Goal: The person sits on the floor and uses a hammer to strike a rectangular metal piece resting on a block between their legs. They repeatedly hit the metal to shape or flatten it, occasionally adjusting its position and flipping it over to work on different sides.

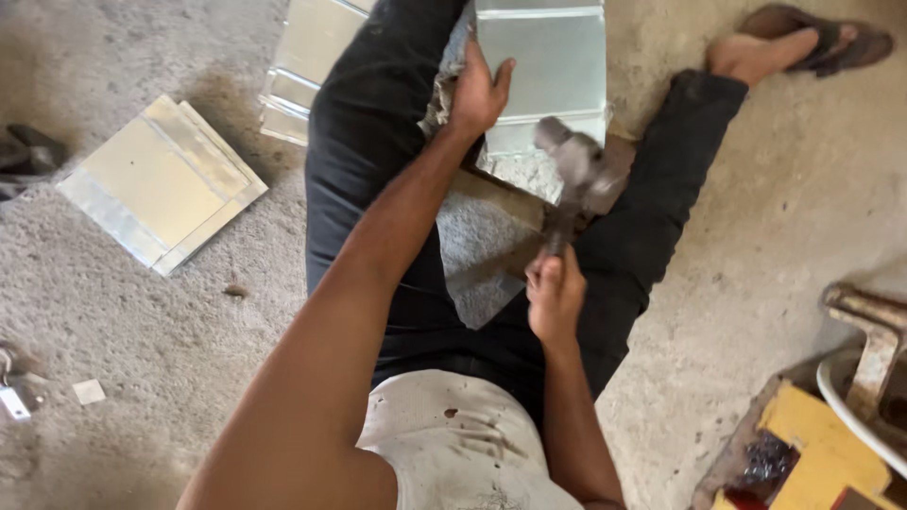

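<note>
No packages, signs or screens around you here. Closest thing to a label: a small pale tag [90, 391] lying flat on the floor at your left.

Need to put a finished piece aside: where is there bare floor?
Bare concrete floor lies right of the right leg, up to the sandal. Crowded between the legs: left hand on metal sheet, right hand with hammer.

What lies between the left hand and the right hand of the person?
In the head view, the blurred hammer head lies between the left hand and right hand, over the sheet metal piece.
</note>
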